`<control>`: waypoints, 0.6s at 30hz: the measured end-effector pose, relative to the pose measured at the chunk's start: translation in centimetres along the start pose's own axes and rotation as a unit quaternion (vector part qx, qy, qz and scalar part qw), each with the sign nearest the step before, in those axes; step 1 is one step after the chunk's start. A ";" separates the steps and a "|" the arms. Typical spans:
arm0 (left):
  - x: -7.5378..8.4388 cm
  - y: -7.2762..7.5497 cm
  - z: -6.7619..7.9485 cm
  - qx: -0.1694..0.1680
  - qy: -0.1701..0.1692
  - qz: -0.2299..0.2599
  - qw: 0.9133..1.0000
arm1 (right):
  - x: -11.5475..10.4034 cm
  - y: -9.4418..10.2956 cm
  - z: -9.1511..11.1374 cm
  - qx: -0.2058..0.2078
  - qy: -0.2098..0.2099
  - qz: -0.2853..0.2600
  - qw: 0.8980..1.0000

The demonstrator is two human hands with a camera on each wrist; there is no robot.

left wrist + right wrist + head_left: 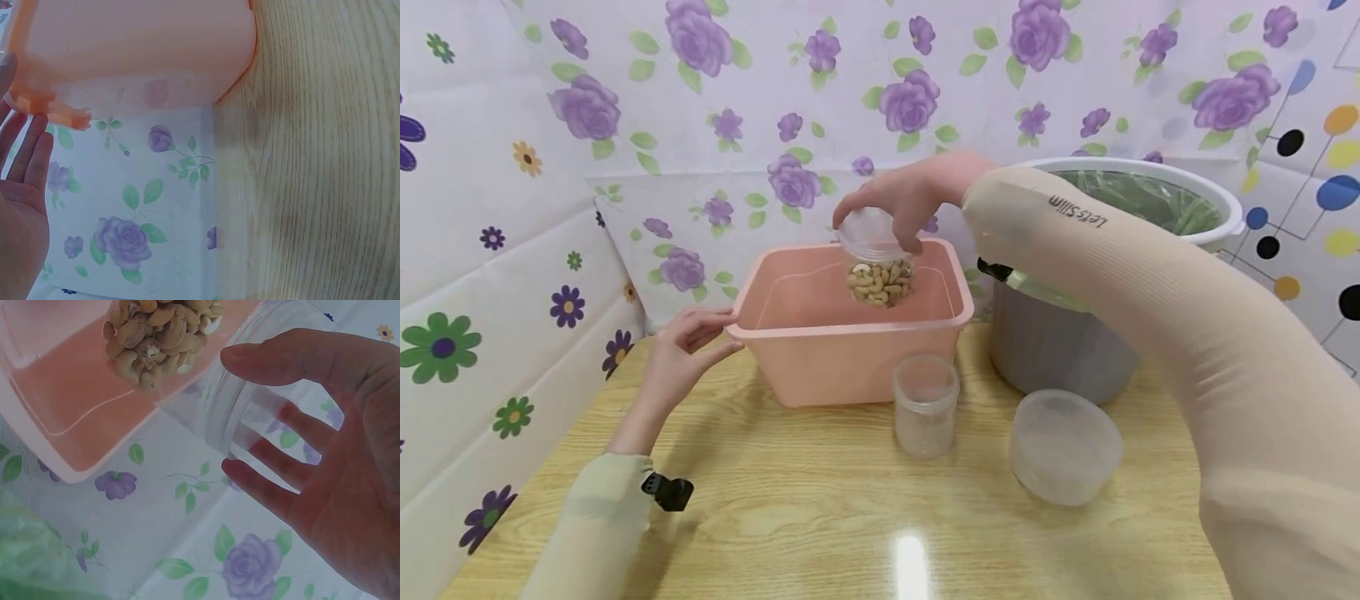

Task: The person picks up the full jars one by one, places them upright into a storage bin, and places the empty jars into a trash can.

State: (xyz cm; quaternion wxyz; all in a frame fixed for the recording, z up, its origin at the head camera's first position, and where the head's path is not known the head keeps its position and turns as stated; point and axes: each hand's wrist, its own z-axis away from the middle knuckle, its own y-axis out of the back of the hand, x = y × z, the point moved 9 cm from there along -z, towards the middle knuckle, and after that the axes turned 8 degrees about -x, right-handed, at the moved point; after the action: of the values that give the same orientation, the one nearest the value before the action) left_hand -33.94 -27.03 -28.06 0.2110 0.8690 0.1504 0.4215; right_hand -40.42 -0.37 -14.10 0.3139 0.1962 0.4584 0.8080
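Observation:
In the head view, my right hand [902, 196] grips a clear plastic jar [868, 237] by its upper part, the thumb on one side and the fingers on the other. Cashews [880, 283] fill the lower part of this jar, which hangs over the opening of a pink plastic tub [850, 333]. The right wrist view shows the cashews [159, 337] through the clear wall, beyond the thumb. My left hand [681, 354] holds the tub's left front corner, with fingertips at the rim and the thumb below it. In the left wrist view, the fingers [39, 150] are fairly straight.
A clear jar [925, 417] stands before the tub's front right. Right of it sits a round translucent container [1066, 450]. A large grey bucket [1045, 342] with a white rim and green liner stands behind, partly covered by my right arm. Flowered sheeting [700, 125] backs the wooden table [790, 500].

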 end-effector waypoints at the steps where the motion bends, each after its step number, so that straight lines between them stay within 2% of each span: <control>1: 0.0 0.0 0.0 0.001 -0.002 -0.001 1.000 | 0.2 0.0 -0.4 0.001 -0.003 0.004 1.000; 5: 0.0 0.4 -0.1 0.007 -0.003 -0.001 1.000 | 0.5 -0.1 -2.3 0.000 -0.008 0.001 1.000; 8: 0.0 0.7 -0.1 0.012 0.002 -0.001 1.000 | 0.2 0.1 -4.0 0.007 0.006 -0.005 1.000; 12: -0.1 0.5 0.0 0.003 0.009 0.006 1.000 | 0.2 0.2 -5.9 0.031 0.024 -0.005 0.999; 18: -0.4 0.0 0.0 -0.004 0.002 0.023 1.000 | 1.6 -0.6 -7.4 0.066 0.036 -0.034 0.997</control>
State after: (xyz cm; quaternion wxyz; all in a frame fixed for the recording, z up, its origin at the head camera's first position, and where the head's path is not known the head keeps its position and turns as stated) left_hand -34.17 -27.17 -28.30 0.2043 0.8706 0.1288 0.4287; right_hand -45.82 -3.64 -18.34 0.3107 0.1717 0.5285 0.7712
